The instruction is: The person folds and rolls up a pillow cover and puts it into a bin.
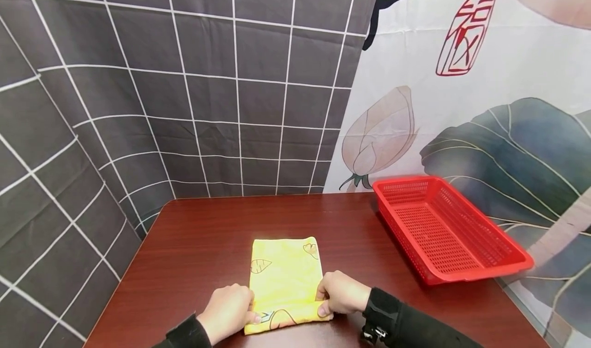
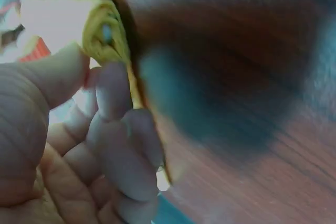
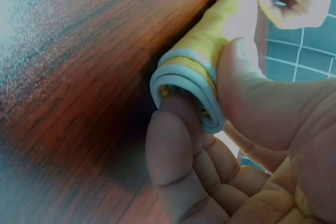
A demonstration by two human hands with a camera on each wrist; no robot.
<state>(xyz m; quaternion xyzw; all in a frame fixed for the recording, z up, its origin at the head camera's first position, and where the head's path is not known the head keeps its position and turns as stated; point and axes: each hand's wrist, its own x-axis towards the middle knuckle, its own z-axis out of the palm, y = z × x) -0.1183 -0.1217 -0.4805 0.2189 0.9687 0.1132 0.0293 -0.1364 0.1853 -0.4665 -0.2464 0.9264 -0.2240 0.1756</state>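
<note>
A folded yellow cloth [image 1: 285,276] with leaf prints lies on the dark wooden table [image 1: 194,235] near its front edge. My left hand [image 1: 229,312] pinches the cloth's near left side, thumb and curled fingers on its folded edge [image 2: 107,35]. At the near right side my right hand [image 1: 340,292] grips the cloth, thumb above and fingers under the layered, blue-trimmed edge [image 3: 184,74]. Both hands sit at the cloth's near end, which is slightly rolled or lifted.
A red perforated plastic basket [image 1: 461,271] stands at the right of the table, with nothing in it. Behind the table hang a dark checked curtain [image 1: 208,81] and a printed flower cloth [image 1: 461,107]. Bare wood lies beyond the cloth.
</note>
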